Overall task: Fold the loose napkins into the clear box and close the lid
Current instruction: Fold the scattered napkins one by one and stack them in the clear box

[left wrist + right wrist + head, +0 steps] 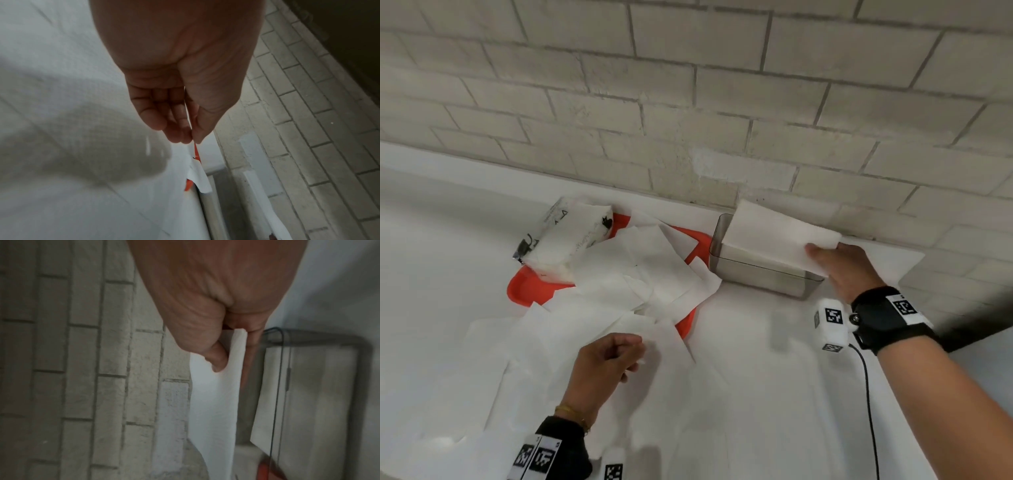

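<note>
A person works at a white counter (756, 359) set against a pale brick wall (688, 85). Their right hand (849, 270) pinches 1 folded napkin (777, 229) by its near end, thumb on top and fingers underneath, and holds it flat over the open top of the clear box (760, 274). The box stands at the back edge of the counter, touching the wall, with folded napkins already visible inside. No lid can be made out in any view.

The left hand (606, 363) rests on the near part of the counter, fingers curled and pinching the edge of 1 loose napkin (650, 346). More loose napkins (626, 274) lie spread over a red tray (520, 291) just left of the box, beside a torn napkin packet (565, 236).

Risks, as a judgement: the held napkin looks longer than the box opening allows at its present slant, so it may catch on the rim and crumple or unfold. Held by only 1 end, its far end may droop and land outside. Pulling the left napkin may drag neighbouring sheets off the tray.
</note>
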